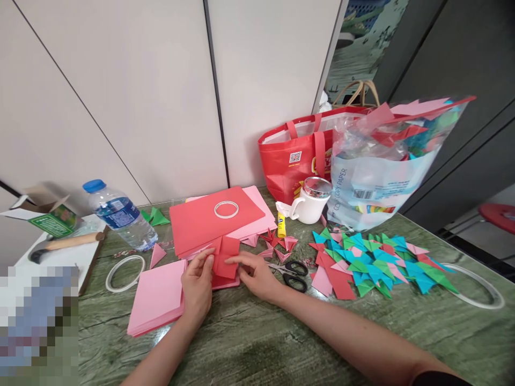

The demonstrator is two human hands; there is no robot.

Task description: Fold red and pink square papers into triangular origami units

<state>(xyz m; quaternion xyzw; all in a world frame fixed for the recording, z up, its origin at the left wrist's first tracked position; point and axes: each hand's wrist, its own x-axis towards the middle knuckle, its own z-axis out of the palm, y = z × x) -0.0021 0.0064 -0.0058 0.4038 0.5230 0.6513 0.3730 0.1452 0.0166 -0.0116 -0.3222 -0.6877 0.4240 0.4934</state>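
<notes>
Red paper sheet, partly folded, lies at the near edge of a flat stack of red paper in the middle of the green marble-patterned table. The left hand pinches the sheet's left edge between thumb and fingers. The right hand lies with its fingers stretched out flat, the fingertips pressing on the sheet from the right without closing round it.

A white tape ring rests on the red stack. A stack of pink paper squares lies just left of the left hand, partly under it. Black-handled scissors lie just right of the right hand, and a yellow glue stick lies beyond them. Farther right sits a heap of folded paper triangles in blue, green, pink and red.

At the far side stand a white mug with a glass lid, a red tote bag bearing a QR code, and a clear plastic bag printed "COPY PAPER". A clear water bottle with a blue cap lies on the left; its label is too small to read.
</notes>
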